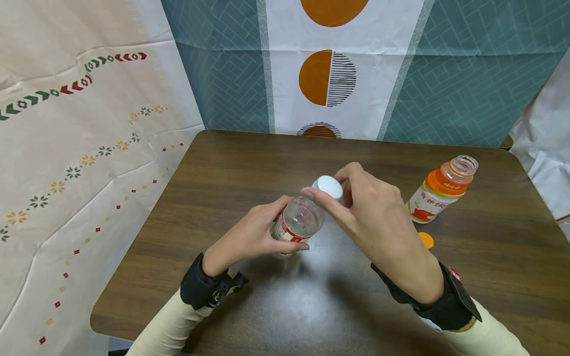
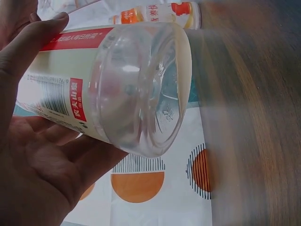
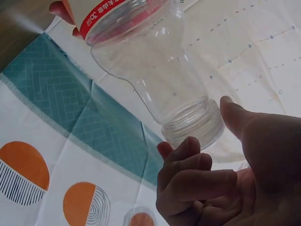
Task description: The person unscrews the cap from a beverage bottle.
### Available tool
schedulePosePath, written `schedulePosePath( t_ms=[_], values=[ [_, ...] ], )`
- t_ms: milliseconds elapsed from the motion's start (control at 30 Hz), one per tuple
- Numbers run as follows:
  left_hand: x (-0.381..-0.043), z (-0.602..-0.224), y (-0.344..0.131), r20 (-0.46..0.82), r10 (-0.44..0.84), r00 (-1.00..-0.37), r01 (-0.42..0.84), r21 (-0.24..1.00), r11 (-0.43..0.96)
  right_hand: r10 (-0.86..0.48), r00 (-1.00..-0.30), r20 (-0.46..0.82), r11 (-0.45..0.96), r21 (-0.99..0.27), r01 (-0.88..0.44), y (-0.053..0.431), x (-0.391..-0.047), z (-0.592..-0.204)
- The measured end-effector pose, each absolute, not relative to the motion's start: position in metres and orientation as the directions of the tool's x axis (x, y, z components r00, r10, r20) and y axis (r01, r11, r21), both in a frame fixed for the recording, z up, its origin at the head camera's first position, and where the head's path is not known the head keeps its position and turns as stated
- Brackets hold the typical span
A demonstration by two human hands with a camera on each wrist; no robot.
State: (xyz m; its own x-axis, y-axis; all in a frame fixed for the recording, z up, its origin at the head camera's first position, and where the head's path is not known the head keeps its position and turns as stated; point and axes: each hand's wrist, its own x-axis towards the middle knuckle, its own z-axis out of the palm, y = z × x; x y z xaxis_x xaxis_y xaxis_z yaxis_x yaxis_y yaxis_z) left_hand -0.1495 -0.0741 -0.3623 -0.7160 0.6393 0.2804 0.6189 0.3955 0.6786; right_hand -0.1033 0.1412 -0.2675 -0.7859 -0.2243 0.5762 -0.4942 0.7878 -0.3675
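A clear plastic bottle (image 1: 304, 217) with a cream and red label (image 2: 49, 87) is held above the table, tilted, its neck toward the right. My left hand (image 1: 254, 232) grips it around the labelled body, thumb on one side and fingers on the other. The white ribbed cap (image 1: 328, 186) sits on the bottle's mouth. My right hand (image 1: 383, 217) pinches this cap between thumb and fingers; the right wrist view shows the thumb at one side and curled fingers at the other. Through the transparent wall the bottle shows no liquid.
On the brown wooden table (image 1: 240, 168), a bottle with an orange and white label (image 1: 438, 193) stands uncapped at the right. An orange cap (image 1: 426, 240) lies near its base, beside my right wrist. Patterned cloths (image 1: 231, 89) hang behind and at the left.
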Motion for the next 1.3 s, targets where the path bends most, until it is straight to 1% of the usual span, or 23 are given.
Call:
schedulePosePath(
  t_ms=[100, 167, 400, 567, 867, 967, 1167, 1300],
  values=[
    [-0.149, -0.362, -0.074, 0.286, 0.638, -0.715, 0.625, 0.671, 0.399, -0.216, -0.799, 0.561, 0.789, -0.381, -0.481, 0.140, -0.104, -0.268],
    [-0.149, -0.362, -0.074, 0.294, 0.639, -0.711, 0.632, 0.665, 0.398, -0.225, -0.796, 0.561, 0.783, -0.382, -0.491, 0.140, -0.105, -0.269],
    [-0.149, -0.362, -0.076, 0.286, 0.650, -0.704, 0.635, 0.663, 0.396, -0.322, -0.734, 0.598, 0.732, -0.334, -0.593, 0.144, -0.111, -0.271],
    [-0.148, -0.362, -0.076, 0.286, 0.657, -0.697, 0.634, 0.673, 0.380, -0.367, -0.687, 0.627, 0.701, -0.298, -0.648, 0.148, -0.114, -0.272],
    [-0.149, -0.360, -0.078, 0.272, 0.674, -0.687, 0.623, 0.698, 0.353, -0.418, -0.659, 0.626, 0.643, -0.308, -0.701, 0.153, -0.118, -0.275],
    [-0.148, -0.362, -0.079, 0.274, 0.693, -0.667, 0.619, 0.721, 0.312, -0.444, -0.645, 0.622, 0.616, -0.310, -0.724, 0.154, -0.119, -0.275],
    [-0.147, -0.362, -0.081, 0.261, 0.742, -0.617, 0.595, 0.773, 0.222, -0.549, -0.587, 0.594, 0.526, -0.300, -0.796, 0.158, -0.117, -0.269],
    [-0.145, -0.360, -0.080, 0.261, 0.758, -0.598, 0.600, 0.773, 0.207, -0.596, -0.579, 0.556, 0.478, -0.334, -0.813, 0.163, -0.114, -0.261]
  ],
)
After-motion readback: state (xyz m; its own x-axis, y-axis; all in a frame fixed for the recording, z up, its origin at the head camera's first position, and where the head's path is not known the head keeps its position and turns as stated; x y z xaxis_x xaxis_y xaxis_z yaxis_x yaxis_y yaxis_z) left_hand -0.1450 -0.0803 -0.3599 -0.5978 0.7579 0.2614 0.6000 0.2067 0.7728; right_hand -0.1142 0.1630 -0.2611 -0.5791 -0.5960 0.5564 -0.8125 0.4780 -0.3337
